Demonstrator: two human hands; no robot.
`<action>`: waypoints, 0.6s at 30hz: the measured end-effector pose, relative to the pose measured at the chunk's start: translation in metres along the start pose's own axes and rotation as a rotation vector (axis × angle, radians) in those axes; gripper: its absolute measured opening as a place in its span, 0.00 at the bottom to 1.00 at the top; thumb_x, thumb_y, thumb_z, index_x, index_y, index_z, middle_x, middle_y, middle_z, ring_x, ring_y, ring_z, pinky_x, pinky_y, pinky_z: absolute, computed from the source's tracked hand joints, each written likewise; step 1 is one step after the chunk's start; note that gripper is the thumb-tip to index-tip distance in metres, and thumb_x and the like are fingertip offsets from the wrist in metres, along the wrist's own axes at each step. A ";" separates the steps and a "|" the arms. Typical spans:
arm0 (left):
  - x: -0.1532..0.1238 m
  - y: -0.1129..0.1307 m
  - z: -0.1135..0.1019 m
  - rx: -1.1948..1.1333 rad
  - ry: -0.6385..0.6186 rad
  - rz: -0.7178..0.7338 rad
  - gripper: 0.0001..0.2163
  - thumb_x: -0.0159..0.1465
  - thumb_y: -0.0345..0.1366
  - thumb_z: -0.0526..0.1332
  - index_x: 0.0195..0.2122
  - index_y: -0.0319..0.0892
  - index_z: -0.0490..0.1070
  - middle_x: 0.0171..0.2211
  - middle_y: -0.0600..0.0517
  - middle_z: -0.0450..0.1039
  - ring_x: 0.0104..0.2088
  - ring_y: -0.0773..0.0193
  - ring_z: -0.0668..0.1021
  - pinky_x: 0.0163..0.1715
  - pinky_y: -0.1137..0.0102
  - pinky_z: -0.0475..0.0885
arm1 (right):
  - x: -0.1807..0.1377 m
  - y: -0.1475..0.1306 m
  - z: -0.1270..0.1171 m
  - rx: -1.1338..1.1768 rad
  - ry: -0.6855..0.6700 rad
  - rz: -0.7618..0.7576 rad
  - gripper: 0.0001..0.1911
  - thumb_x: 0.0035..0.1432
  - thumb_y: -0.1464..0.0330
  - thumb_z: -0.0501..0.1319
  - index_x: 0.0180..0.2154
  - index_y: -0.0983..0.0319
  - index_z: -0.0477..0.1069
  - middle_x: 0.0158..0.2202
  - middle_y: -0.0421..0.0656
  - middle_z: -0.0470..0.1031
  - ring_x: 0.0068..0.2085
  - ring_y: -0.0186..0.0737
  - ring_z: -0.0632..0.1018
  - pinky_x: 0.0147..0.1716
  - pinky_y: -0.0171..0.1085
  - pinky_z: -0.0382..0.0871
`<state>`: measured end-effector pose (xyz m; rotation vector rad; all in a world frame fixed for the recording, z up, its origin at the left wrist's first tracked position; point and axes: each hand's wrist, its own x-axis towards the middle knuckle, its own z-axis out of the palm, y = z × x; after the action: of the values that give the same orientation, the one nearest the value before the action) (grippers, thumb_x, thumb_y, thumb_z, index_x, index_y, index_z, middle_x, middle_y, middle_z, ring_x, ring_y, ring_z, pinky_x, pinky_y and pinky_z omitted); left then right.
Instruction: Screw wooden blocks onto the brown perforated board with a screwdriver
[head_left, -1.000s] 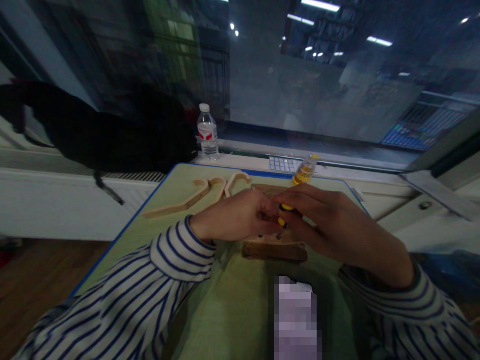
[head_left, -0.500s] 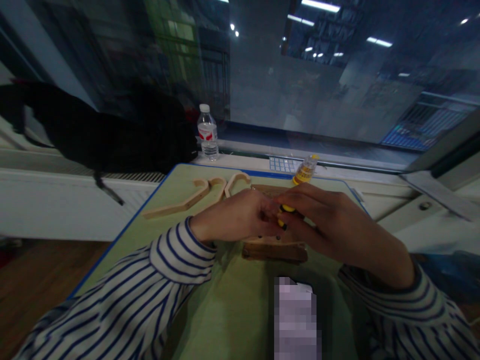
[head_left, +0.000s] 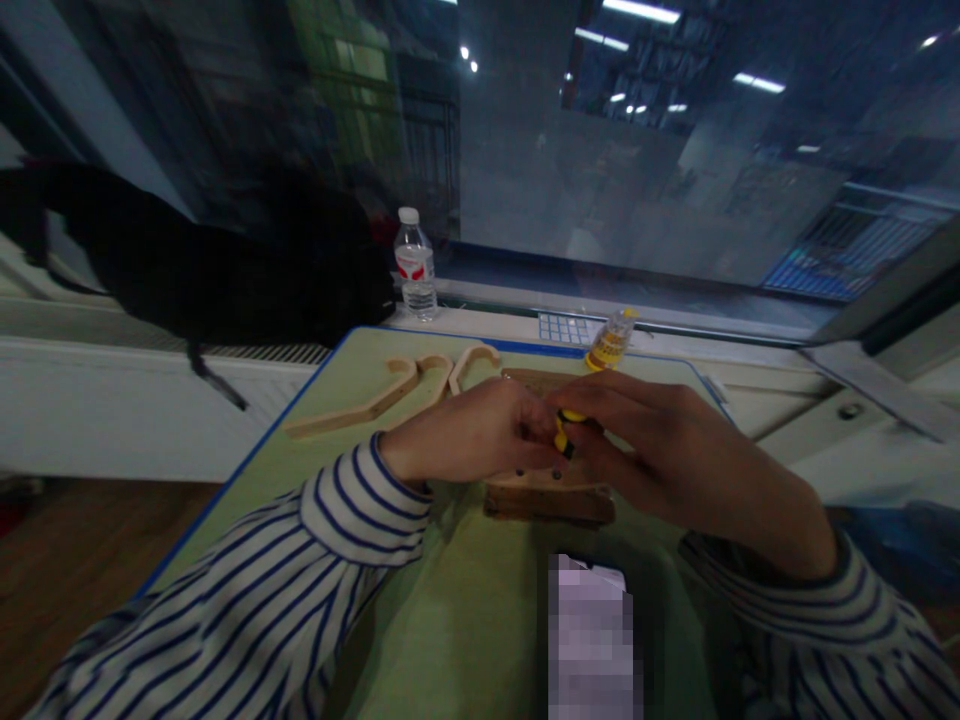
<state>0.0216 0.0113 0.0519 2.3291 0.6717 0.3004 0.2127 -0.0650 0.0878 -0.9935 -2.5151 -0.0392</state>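
Observation:
My left hand [head_left: 469, 435] and my right hand [head_left: 675, 460] meet over a wooden block [head_left: 551, 495] on the green table [head_left: 465, 600]. Between their fingertips sits a small yellow and black tool [head_left: 564, 432], probably a screwdriver. My right hand's fingers are wrapped round it. My left hand's fingers are curled in a pinch against the tool's lower end; what they pinch is hidden. Dark small holes or screws show on the block's top face just below the fingers.
Curved wooden pieces [head_left: 390, 392] lie at the table's far left. A small yellow bottle [head_left: 611, 340] lies at the far edge, and a water bottle [head_left: 415, 265] stands on the sill beside a black bag [head_left: 217, 265]. A blurred object [head_left: 591, 635] lies near me.
Both hands stay over the block. The yellow tool has turned slightly between the fingers; my right hand's fingers shifted a little.

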 end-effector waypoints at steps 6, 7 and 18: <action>-0.001 0.002 -0.001 -0.030 -0.004 0.029 0.10 0.63 0.39 0.60 0.32 0.39 0.77 0.23 0.57 0.71 0.23 0.71 0.69 0.23 0.75 0.57 | 0.001 -0.003 -0.002 -0.017 -0.012 0.021 0.15 0.67 0.69 0.53 0.51 0.66 0.69 0.49 0.49 0.76 0.48 0.42 0.76 0.46 0.40 0.72; -0.001 0.003 -0.001 -0.034 -0.006 0.036 0.10 0.63 0.38 0.60 0.32 0.39 0.77 0.23 0.57 0.71 0.23 0.72 0.69 0.22 0.76 0.57 | 0.001 -0.003 -0.002 -0.024 -0.016 0.023 0.15 0.67 0.69 0.53 0.51 0.66 0.69 0.49 0.49 0.76 0.48 0.42 0.76 0.46 0.40 0.72; -0.002 0.004 -0.002 -0.041 -0.018 0.039 0.10 0.62 0.38 0.59 0.32 0.39 0.76 0.23 0.57 0.71 0.23 0.72 0.69 0.23 0.76 0.57 | 0.003 -0.002 -0.001 -0.062 0.003 0.021 0.14 0.67 0.68 0.53 0.50 0.66 0.70 0.44 0.47 0.76 0.42 0.40 0.77 0.40 0.38 0.71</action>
<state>0.0210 0.0092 0.0560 2.3051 0.6066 0.3084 0.2097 -0.0649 0.0906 -1.0431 -2.5145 -0.1131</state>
